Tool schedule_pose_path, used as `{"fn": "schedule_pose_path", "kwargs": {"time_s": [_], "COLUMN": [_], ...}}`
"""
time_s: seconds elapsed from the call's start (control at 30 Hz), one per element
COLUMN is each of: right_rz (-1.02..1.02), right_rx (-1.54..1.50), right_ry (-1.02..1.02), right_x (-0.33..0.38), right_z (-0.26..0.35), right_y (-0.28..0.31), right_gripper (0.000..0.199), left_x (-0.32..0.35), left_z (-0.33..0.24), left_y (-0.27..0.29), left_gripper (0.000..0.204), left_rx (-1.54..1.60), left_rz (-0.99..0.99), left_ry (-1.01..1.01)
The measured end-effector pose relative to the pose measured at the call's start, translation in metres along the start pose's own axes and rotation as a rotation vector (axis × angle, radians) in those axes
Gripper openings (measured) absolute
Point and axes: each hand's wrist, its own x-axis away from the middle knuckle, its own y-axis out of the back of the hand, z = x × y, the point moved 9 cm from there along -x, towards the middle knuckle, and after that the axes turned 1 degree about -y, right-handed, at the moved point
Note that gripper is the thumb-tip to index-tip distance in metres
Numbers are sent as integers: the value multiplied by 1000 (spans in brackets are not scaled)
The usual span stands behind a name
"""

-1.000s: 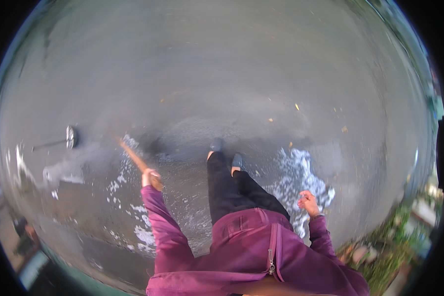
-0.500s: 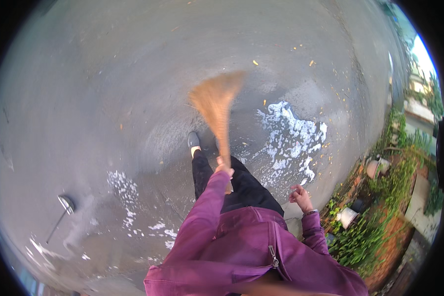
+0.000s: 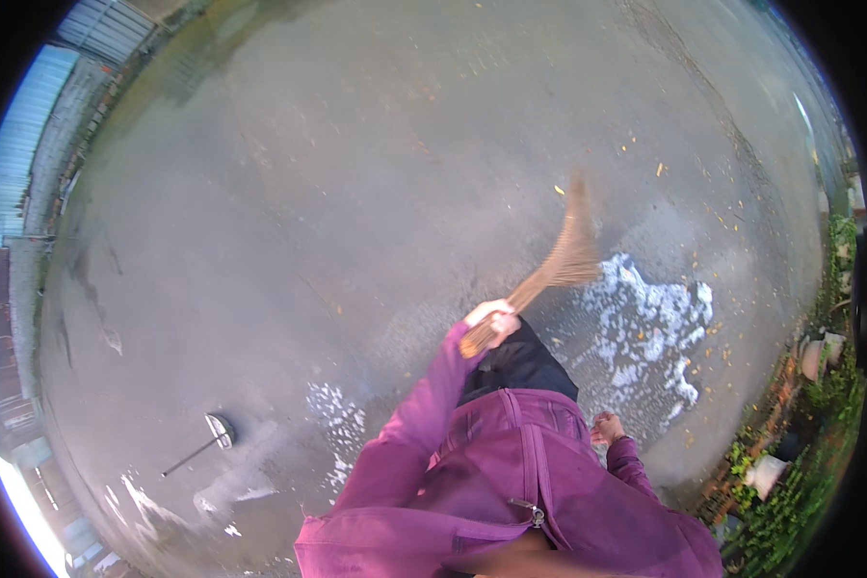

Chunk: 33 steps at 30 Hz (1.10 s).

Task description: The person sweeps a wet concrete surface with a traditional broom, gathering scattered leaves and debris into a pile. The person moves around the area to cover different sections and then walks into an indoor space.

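Observation:
My left hand grips the handle end of a stick broom. Its brown bristles, blurred by motion, reach up and to the right over wet concrete, next to a patch of white foam. My right hand hangs at my side with the fingers loosely curled and nothing visible in it. I wear a purple jacket and dark trousers. My feet are hidden under my body.
Wet grey concrete ground spreads all around. A long-handled tool lies at lower left near smaller foam patches. Plants and pots line the right edge. A corrugated fence runs along the left.
The broom swung from my left, up in front of me, then over to the right beside the big foam patch. My view turned, so the lying tool sits further left.

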Motion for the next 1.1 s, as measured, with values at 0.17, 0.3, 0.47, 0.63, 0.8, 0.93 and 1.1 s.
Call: {"fn": "schedule_pose_path", "kwargs": {"time_s": [0.17, 0.3, 0.47, 0.63, 0.8, 0.93, 1.1], "right_rz": [4, 27, 29, -9, -17, -4, -69], "right_rx": [-93, -178, 77, -181, -240, -188, -373], "right_ry": [393, 379, 277, 264, 259, 207, 278], "right_x": [-23, -40, -76, -74, -69, -68, -66], "right_z": [102, 150, 219, 280, 324, 346, 366], "right_y": [10, 37, 86, 154, 191, 199, 207], "right_gripper": [21, 21, 26, 28, 27, 29, 28], "left_x": [132, 226, 275, 156, -72, -234, -359], "left_z": [-67, -136, -253, -374, -363, -347, -266], "left_y": [38, 54, 37, 28, 19, -51, -164], "left_gripper": [21, 15, 12, 12, 75, 57, 11], "left_rx": [-412, -513, -204, -435, -1249, -1347, 42], "left_rz": [-423, -684, -825, -1235, -1788, -1248, -393], "left_ry": [-666, -1079, -1262, -1053, -443, -257, 147]}}
